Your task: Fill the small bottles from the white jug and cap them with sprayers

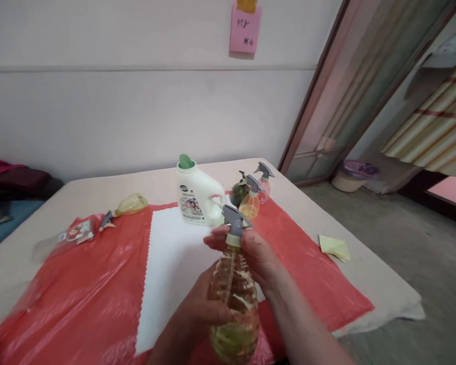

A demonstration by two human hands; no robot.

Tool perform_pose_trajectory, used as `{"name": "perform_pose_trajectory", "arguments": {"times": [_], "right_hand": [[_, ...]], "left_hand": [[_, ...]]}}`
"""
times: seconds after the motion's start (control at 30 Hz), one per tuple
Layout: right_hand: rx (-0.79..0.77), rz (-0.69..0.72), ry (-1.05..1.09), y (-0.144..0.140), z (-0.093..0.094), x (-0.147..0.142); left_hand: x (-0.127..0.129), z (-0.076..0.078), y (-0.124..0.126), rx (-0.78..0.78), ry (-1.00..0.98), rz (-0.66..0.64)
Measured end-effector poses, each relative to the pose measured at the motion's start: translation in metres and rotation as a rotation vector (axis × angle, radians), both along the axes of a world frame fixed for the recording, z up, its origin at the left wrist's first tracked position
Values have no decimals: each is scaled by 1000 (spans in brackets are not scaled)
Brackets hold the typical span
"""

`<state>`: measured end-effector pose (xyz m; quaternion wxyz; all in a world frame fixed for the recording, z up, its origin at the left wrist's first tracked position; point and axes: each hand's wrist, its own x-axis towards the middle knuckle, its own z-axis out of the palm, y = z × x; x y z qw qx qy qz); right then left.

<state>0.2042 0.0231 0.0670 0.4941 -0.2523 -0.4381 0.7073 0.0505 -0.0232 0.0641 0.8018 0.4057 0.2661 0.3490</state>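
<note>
Upright in front of me is a clear yellowish spray bottle (237, 289) with a grey trigger head (233, 219) and some liquid low inside. My left hand (209, 304) is wrapped round the body of this bottle. Up at its neck, my right hand (256, 248) grips around the pale collar just below the trigger head. Behind the bottle stands a white detergent jug (195, 197) without a cap, a green object (186, 162) sticking out of its mouth. The jug rests on a white sheet with a scalloped edge (167, 263).
Three small spray bottles, one dark green (239, 192), one orange (250, 205) and one pink (265, 190), stand at the back right. A yellow spray bottle (133, 204) lies at the left near a plastic package (76, 233). Red plastic sheeting (99, 289) covers the table; yellow paper (334, 247) lies right.
</note>
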Motion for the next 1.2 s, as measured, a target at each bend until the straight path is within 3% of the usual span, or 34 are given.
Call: {"name": "perform_pose_trajectory", "arguments": {"times": [0.07, 0.1, 0.2, 0.27, 0.37, 0.43, 0.5, 0.63, 0.67, 0.73, 0.83, 0.9, 0.97, 1.0, 1.07, 1.2], "right_hand": [[-26, -77, -45, 2, -2, -5], [-24, -153, -84, 3, -4, -8], [-6, -442, -175, 5, -6, -21], [-18, -558, -198, 3, -6, -29], [-38, -620, -207, -1, -7, -39], [-42, -596, -181, 0, -6, -38], [-50, -538, -118, 5, -3, -28], [-42, -489, 168, 16, 8, 28], [1, -530, 252, 17, 11, 46], [82, -653, 409, 20, 15, 79], [71, -823, 473, 25, 15, 103], [44, -892, 358, 26, 10, 92], [55, -878, 73, 24, 0, 63], [79, -836, -121, 20, -6, 43], [148, -621, -538, 10, -23, -3], [343, -257, -1140, -5, -57, -95]], "left_hand": [[0, -1, 0, 14, 38, 95], [1, -3, 0, 50, 148, 194], [5, -17, 3, 245, 689, 568], [7, -29, 6, 483, 1000, 740], [8, -40, 8, 796, 1174, 834], [5, -38, 8, 780, 1169, 793], [0, -28, 7, 607, 1045, 599], [-12, -14, 2, 203, 490, -57], [-15, -14, 1, 148, 372, -171], [-20, -18, 1, 75, 181, -277], [-36, -23, 7, 19, -172, -188], [-54, -20, 12, 65, -409, -49], [-78, -13, 17, 194, -565, 28], [-90, -9, 19, 273, -613, 50], [-112, -3, 20, 356, -673, 143], [-139, -4, 19, 335, -740, 388]]}}
